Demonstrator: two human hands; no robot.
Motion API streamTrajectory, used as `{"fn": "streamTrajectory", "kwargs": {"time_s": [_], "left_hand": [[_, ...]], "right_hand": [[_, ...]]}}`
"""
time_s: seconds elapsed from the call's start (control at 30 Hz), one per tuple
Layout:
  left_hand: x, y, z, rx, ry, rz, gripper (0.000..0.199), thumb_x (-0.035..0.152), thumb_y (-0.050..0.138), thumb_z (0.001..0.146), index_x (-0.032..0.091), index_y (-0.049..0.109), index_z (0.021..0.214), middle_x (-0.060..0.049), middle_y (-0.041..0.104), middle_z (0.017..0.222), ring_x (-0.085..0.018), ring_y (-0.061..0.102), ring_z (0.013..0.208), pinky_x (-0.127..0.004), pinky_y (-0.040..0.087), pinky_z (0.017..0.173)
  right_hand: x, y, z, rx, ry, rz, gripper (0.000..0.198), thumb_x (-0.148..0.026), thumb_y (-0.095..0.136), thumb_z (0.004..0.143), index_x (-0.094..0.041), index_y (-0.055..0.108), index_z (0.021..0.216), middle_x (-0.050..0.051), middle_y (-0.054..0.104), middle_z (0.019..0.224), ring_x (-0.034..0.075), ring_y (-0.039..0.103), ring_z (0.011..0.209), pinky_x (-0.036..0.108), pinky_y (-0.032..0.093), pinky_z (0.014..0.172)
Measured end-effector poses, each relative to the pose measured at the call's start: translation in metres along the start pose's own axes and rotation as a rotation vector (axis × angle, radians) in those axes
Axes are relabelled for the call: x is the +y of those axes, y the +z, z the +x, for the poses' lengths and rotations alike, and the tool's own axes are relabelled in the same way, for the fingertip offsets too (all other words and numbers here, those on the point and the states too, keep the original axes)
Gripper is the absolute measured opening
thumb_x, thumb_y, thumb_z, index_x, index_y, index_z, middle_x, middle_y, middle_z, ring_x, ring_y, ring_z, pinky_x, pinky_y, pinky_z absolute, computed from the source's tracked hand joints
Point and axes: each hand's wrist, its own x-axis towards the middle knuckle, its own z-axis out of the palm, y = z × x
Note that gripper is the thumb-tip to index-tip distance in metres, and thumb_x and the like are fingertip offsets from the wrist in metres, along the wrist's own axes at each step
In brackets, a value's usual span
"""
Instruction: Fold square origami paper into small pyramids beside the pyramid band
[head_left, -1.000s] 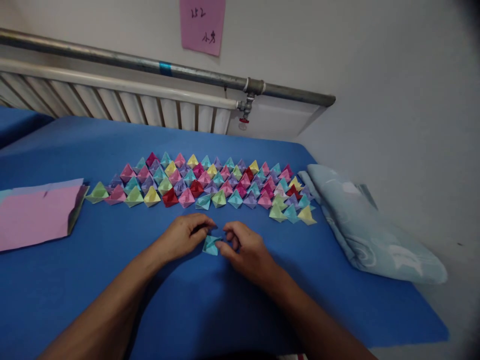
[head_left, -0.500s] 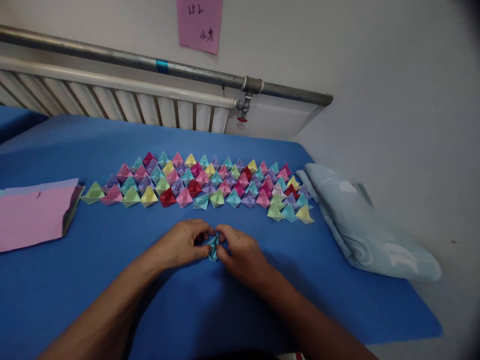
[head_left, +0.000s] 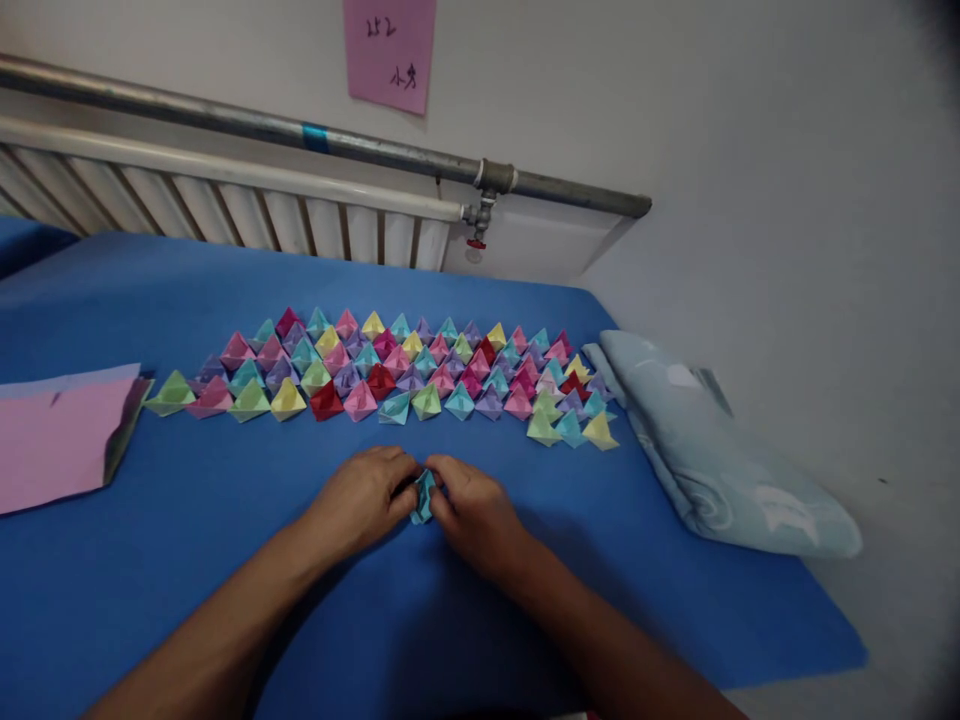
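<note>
A small teal piece of folded paper [head_left: 424,498] is pinched between my two hands, low over the blue surface. My left hand [head_left: 367,492] grips its left side with thumb and fingers. On the other side, my right hand [head_left: 474,510] holds it the same way, fingertips almost meeting at the top. Part of the paper is hidden behind the fingers. Just beyond my hands stand rows of folded paper boats [head_left: 426,402] in green, pink, yellow, red, purple and teal.
Pink paper sheets [head_left: 52,435] lie at the left. A folded pale blue blanket [head_left: 697,450] rests on the right side of the blue surface [head_left: 315,650]. Behind stand a white radiator [head_left: 285,222] and a metal pipe [head_left: 225,117]. A pink note [head_left: 390,55] hangs on the wall.
The view has shifted slightly, so the scene sits a little further left. My fingers have moved slightly on the teal paper, and its folds show at a different angle.
</note>
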Motion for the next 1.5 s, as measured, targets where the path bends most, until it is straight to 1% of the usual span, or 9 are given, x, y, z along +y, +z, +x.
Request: {"fn": "streamTrajectory", "kwargs": {"time_s": [0.1,0.23,0.4,0.53,0.73,0.83,0.97,1.37,1.5], "left_hand": [[-0.001,0.003,0.001,0.004,-0.008,0.050,0.016,0.024,0.049,0.089,0.017,0.062,0.084,-0.003,0.060,0.079,-0.019,0.056,0.078,-0.030,0.040,0.070],[-0.003,0.007,0.002,0.023,-0.034,0.084,0.014,0.019,0.048,0.087,0.018,0.062,0.085,-0.003,0.060,0.079,-0.020,0.057,0.079,-0.031,0.039,0.070],[-0.003,0.010,0.002,0.049,-0.042,0.099,0.013,0.022,0.049,0.089,0.019,0.062,0.088,-0.003,0.061,0.083,-0.020,0.057,0.081,-0.031,0.039,0.070],[-0.001,0.011,0.003,0.060,-0.046,0.120,0.012,0.022,0.050,0.089,0.019,0.061,0.085,-0.003,0.060,0.081,-0.020,0.056,0.080,-0.031,0.038,0.069],[-0.002,0.011,0.004,0.061,-0.066,0.123,0.010,0.020,0.051,0.087,0.020,0.059,0.080,-0.002,0.059,0.079,-0.019,0.055,0.079,-0.030,0.037,0.069],[-0.001,0.011,0.005,0.059,-0.081,0.120,0.010,0.019,0.051,0.086,0.020,0.058,0.079,-0.002,0.059,0.079,-0.018,0.055,0.078,-0.030,0.037,0.068],[0.002,0.011,0.006,0.060,-0.101,0.132,0.011,0.019,0.050,0.084,0.020,0.057,0.077,-0.002,0.058,0.077,-0.019,0.054,0.075,-0.030,0.036,0.066],[0.002,0.011,0.005,0.063,-0.099,0.116,0.011,0.019,0.049,0.086,0.019,0.056,0.077,-0.004,0.059,0.077,-0.021,0.055,0.077,-0.032,0.036,0.067],[0.003,0.008,0.004,0.074,-0.094,0.083,0.010,0.022,0.051,0.086,0.020,0.058,0.080,-0.002,0.060,0.078,-0.019,0.056,0.076,-0.030,0.038,0.068]], "right_hand": [[0.001,0.001,0.000,-0.002,-0.010,-0.011,0.024,-0.009,0.050,0.085,-0.019,0.060,0.105,0.006,0.071,0.095,0.019,0.066,0.087,0.027,0.048,0.078],[0.002,0.002,0.000,0.017,-0.021,-0.012,0.023,-0.010,0.051,0.086,-0.020,0.060,0.105,0.006,0.071,0.098,0.019,0.065,0.090,0.028,0.047,0.080],[0.003,0.003,0.001,0.030,-0.022,0.033,0.024,-0.008,0.052,0.084,-0.018,0.059,0.104,0.006,0.070,0.095,0.018,0.065,0.087,0.027,0.047,0.078],[0.003,0.004,0.002,0.068,-0.028,0.041,0.020,-0.010,0.052,0.085,-0.018,0.059,0.102,0.006,0.068,0.092,0.018,0.064,0.084,0.026,0.046,0.076],[0.005,0.007,0.003,0.111,-0.043,-0.080,0.008,-0.012,0.054,0.084,-0.019,0.059,0.084,0.003,0.064,0.082,0.016,0.059,0.075,0.025,0.041,0.067],[0.004,0.008,0.005,0.124,-0.038,-0.143,0.009,-0.013,0.055,0.085,-0.019,0.057,0.078,0.003,0.062,0.079,0.015,0.056,0.070,0.026,0.037,0.063],[0.003,0.009,0.007,0.101,-0.013,-0.184,0.011,-0.012,0.054,0.084,-0.018,0.057,0.076,0.003,0.061,0.076,0.015,0.054,0.066,0.027,0.032,0.060],[0.002,0.004,0.012,0.014,0.025,-0.118,0.009,-0.014,0.053,0.087,-0.017,0.059,0.082,0.004,0.062,0.082,0.016,0.055,0.072,0.027,0.036,0.063],[0.007,-0.002,0.010,0.037,0.049,0.065,0.010,-0.010,0.057,0.082,-0.019,0.060,0.085,0.000,0.060,0.079,0.014,0.056,0.072,0.024,0.039,0.065]]}}
